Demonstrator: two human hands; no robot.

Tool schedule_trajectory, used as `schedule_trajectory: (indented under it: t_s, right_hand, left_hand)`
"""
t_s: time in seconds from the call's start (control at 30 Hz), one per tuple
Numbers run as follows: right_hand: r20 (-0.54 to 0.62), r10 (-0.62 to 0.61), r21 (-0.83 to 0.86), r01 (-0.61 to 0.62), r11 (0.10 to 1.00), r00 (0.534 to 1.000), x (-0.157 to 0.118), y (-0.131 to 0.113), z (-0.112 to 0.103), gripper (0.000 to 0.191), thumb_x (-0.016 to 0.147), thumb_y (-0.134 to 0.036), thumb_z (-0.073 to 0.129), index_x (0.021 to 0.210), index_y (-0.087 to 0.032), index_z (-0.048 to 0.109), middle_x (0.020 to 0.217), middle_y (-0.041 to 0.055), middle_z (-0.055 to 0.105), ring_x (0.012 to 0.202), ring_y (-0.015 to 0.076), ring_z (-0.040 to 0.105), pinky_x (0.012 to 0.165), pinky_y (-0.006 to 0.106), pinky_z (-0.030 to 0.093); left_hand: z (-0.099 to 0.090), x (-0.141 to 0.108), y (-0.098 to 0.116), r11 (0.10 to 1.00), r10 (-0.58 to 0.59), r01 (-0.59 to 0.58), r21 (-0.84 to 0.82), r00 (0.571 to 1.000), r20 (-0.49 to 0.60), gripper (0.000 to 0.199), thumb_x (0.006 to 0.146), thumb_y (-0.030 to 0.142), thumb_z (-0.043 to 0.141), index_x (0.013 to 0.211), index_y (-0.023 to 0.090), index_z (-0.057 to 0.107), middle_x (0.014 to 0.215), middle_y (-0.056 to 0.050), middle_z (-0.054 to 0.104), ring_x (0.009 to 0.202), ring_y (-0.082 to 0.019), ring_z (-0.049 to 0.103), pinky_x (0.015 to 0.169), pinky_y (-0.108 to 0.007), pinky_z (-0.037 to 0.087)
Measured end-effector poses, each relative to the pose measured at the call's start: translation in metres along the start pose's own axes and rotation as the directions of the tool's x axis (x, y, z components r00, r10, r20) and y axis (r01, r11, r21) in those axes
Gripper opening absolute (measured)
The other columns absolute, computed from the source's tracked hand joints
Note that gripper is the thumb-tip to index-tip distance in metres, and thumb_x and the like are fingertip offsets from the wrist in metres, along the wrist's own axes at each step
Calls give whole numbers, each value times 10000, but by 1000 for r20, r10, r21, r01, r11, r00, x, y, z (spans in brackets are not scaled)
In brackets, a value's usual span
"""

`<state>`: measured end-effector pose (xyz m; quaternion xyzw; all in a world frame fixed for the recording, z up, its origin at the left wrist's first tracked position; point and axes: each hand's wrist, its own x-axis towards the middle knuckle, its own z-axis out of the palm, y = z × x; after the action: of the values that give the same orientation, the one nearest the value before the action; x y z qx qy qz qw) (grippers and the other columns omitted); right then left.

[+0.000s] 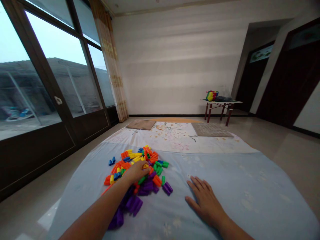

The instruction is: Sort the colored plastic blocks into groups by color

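My left hand [138,171] reaches into a heap of bright plastic building blocks, tube-shaped, with its fingers curled. A yellow block [145,166] shows at its fingertips, partly hidden by them. Purple blocks [133,204] lie along the near side of the heap, some of them behind my left forearm. Green blocks [158,168] sit at its right, and orange blocks [122,165] at its left. Flat on the pale blue cloth [240,186], my right hand [206,198] rests with fingers spread, holding nothing. It is apart from the nearest purple pair [167,188].
Two stray blue blocks [112,161] lie left of the heap. At the cloth's far edge are a brown mat [141,125] and a patterned grey-brown mat [212,130]. A small table [221,102] with a colourful bag [212,96] stands by the back wall.
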<state>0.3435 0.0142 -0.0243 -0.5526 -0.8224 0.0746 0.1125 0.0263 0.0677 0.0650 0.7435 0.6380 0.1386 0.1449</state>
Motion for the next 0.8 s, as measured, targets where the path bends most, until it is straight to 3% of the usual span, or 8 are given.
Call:
schedule_trajectory:
  t_s: [0.13,0.23,0.33,0.4,0.47,0.53,0.7,0.8]
  right_hand:
    - [-14,-8,1,8,1000,1000,-1,0,-1,694,841,-666,232,1370,-241,377,1451,68,309,1343,265,239,1096,469,137]
    - [-28,-18,2,18,1000,999,-1,1,1,690,843,-662,236,1368,-238,382,1447,70,319,1340,265,247,1095,470,140]
    - [-38,-23,2,23,1000,999,-1,1,3,687,843,-662,241,1364,-240,388,1442,70,329,1337,266,253,1093,469,145]
    - [-41,-23,2,23,1000,999,-1,2,3,685,843,-661,239,1361,-239,394,1441,68,332,1337,266,253,1093,468,147]
    - [-41,-24,0,24,1000,999,-1,2,3,687,845,-659,235,1359,-234,399,1440,69,332,1337,266,255,1092,469,150]
    - [-39,-24,-5,24,1000,999,-1,1,2,692,845,-660,233,1357,-227,402,1441,69,330,1336,265,256,1092,469,152]
    - [-42,-24,-16,24,1000,999,-1,0,1,688,846,-657,234,1355,-227,405,1437,67,338,1334,261,261,1093,462,153]
    - [-48,-20,-18,19,1000,999,-1,0,2,680,847,-654,239,1355,-234,406,1434,63,345,1333,258,265,1094,457,155]
  left_hand:
    - [-3,-50,9,994,99,-99,35,995,21,299,770,392,490,1002,272,635,1110,-33,618,1069,-221,518,988,-387,347]
    - [0,-81,-8,988,83,-77,131,996,-37,338,780,415,481,1069,309,619,1226,-32,566,1186,-249,442,1059,-475,236]
    - [8,-101,-36,963,-22,72,259,982,-189,425,791,494,445,1178,350,549,1348,-30,469,1282,-261,342,1080,-531,151]
    - [15,-108,-54,923,-155,255,287,931,-329,517,774,544,439,1240,328,498,1414,-53,381,1327,-291,260,1065,-588,106]
    - [21,-109,-67,880,-310,423,218,857,-411,606,772,576,403,1301,282,433,1447,-84,316,1340,-319,220,1035,-632,130]
    - [26,-104,-75,869,-419,488,81,813,-404,670,781,589,355,1347,229,363,1447,-124,302,1325,-328,253,1019,-622,201]
    - [29,-71,-81,921,-382,380,-87,835,-395,697,820,536,277,1336,73,347,1412,-200,331,1333,-286,252,1063,-456,264]
    - [28,-46,-75,949,-310,307,-77,852,-423,624,831,505,277,1286,102,422,1398,-179,368,1346,-281,220,1078,-454,237]
